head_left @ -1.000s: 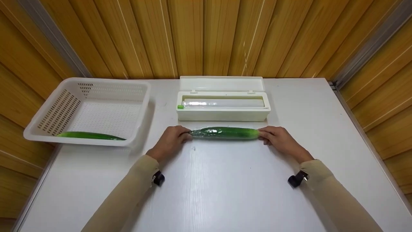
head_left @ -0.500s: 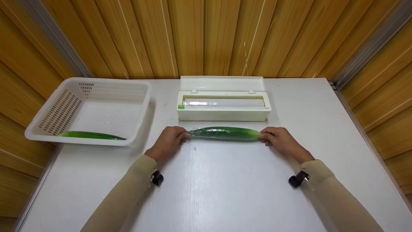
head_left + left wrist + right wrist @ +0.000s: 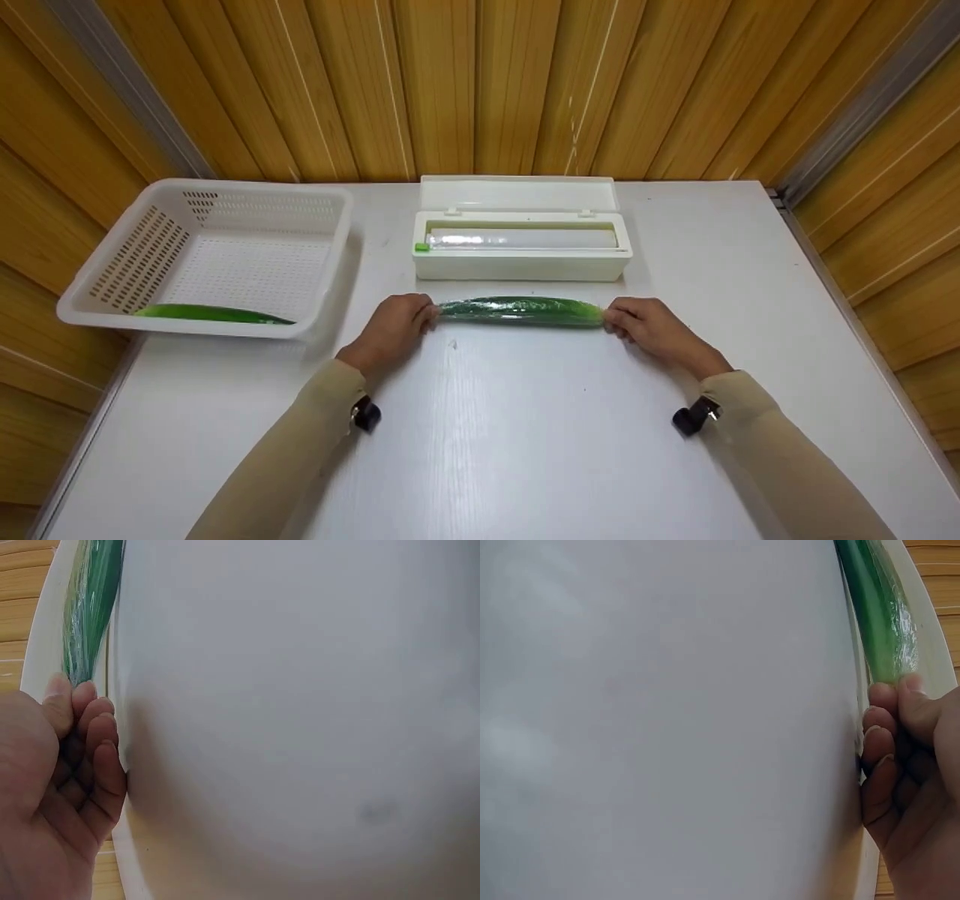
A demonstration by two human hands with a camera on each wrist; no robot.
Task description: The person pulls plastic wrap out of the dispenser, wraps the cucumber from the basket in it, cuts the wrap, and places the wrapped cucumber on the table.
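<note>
A green cucumber (image 3: 521,311), wrapped in shiny clear plastic film, lies crosswise between both hands in front of the white film box (image 3: 523,266). My left hand (image 3: 394,322) pinches its left end, where the left wrist view shows the film gathered (image 3: 77,664) between thumb and forefinger. At the pale right end, my right hand (image 3: 652,330) holds the wrapped tip with thumb and forefinger (image 3: 883,694). The other fingers of both hands are curled in. Inside the box, whose lid (image 3: 517,195) stands raised, sits a roll of film (image 3: 525,239).
On the left stands a white perforated basket (image 3: 341,247) with another cucumber (image 3: 210,313) along its near side. A green slider (image 3: 421,247) sits at the box's left front edge. Wood-patterned walls (image 3: 510,90) border the white table (image 3: 517,450) behind and at the sides.
My left hand has shifted slightly left, away from the cucumber's middle. The cucumber has turned a little about its length, its shine changing. The right hand has hardly moved.
</note>
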